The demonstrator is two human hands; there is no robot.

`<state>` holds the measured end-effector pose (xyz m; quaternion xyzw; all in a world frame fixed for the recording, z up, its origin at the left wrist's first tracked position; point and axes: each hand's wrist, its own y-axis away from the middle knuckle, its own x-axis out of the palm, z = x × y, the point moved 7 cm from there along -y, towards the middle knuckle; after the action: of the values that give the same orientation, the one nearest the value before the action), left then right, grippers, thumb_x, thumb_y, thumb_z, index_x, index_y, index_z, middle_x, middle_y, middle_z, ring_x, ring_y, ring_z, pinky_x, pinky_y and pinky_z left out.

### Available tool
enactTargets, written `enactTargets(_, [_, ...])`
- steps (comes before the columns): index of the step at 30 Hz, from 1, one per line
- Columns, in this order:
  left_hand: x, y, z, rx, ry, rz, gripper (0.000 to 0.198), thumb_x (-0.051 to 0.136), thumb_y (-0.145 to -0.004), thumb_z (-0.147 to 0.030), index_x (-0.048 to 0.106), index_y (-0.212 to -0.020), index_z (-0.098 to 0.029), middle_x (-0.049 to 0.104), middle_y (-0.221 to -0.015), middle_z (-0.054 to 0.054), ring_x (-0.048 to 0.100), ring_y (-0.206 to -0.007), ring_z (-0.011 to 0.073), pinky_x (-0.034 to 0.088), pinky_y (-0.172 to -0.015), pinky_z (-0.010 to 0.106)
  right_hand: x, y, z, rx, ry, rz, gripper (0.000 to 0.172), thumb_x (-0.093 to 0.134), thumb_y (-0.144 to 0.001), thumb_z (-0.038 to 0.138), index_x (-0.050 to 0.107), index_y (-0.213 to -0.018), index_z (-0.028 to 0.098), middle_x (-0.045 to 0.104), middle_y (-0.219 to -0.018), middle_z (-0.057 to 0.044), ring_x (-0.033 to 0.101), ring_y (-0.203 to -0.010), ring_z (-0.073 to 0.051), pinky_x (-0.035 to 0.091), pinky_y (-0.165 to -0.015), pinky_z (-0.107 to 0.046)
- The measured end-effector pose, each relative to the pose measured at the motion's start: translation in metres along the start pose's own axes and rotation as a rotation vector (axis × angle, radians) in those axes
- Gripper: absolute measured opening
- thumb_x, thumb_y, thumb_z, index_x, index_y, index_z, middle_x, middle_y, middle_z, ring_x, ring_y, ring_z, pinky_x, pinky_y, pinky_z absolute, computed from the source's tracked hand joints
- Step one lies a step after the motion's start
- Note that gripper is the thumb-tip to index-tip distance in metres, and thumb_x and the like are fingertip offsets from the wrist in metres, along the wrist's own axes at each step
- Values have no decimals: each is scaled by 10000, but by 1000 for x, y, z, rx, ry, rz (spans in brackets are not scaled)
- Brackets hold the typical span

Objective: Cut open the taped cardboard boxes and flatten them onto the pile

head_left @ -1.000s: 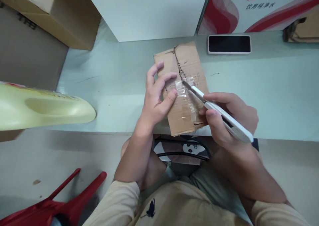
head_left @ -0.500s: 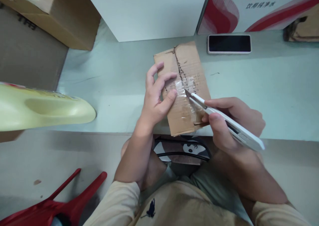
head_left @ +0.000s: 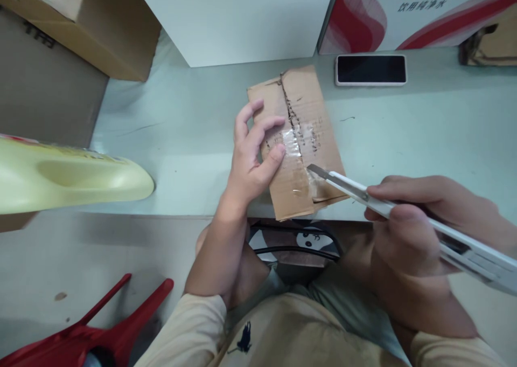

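A flat, worn cardboard box [head_left: 297, 140] lies tilted near the table's front edge. A dark, ragged slit runs down its top, and clear tape crosses its middle. My left hand [head_left: 254, 149] holds the box at its left side, thumb and fingertips pressed on the top. My right hand [head_left: 420, 227] is closed around a white utility knife [head_left: 349, 186]. The blade is out, and its tip is over the taped part beside the slit; whether it touches the cardboard I cannot tell. At the lower right corner of the box a loose flap sticks out.
A phone [head_left: 370, 69] lies behind the box to the right. White [head_left: 250, 22], red-and-white [head_left: 359, 22] and brown [head_left: 121, 33] boxes line the back. A pale yellow bottle [head_left: 92, 178] lies at left. A red stool [head_left: 100, 329] stands on the floor.
My right hand and the utility knife have drawn back to the right and toward me; the blade tip has shifted down along the slit. My left hand and the box have stayed put.
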<state>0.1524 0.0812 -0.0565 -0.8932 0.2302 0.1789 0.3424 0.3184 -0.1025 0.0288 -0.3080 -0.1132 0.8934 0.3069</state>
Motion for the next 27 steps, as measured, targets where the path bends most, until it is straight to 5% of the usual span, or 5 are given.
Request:
enactTargets(20, [0, -1, 3, -52, -11, -4, 527, 517, -969, -726, 608, -1320, -344, 465, -1576, 96, 444, -1528, 350, 394, -1296, 591, 12, -10, 15, -68, 28, 103, 125, 641, -907, 279, 713, -807, 261, 678, -645, 16, 582, -483, -135, 497, -501, -306])
enactTargets(24, [0, -1, 4, -48, -18, -2, 541, 527, -961, -734, 613, -1313, -331, 473, -1571, 106, 448, -1525, 353, 386, -1292, 615, 18, -9, 6, -221, -64, 87, 142, 625, -900, 265, 731, -807, 264, 669, -616, 18, 568, -438, -134, 482, -452, -299])
enactTargets(27, [0, -1, 4, -44, -22, 0, 530, 522, -968, -724, 608, -1325, -341, 467, -1575, 106, 447, -1525, 347, 388, -1293, 604, 20, -8, -8, -159, -94, 55, 145, 650, -898, 306, 745, -799, 261, 668, -607, 12, 559, -436, -135, 433, -426, -294])
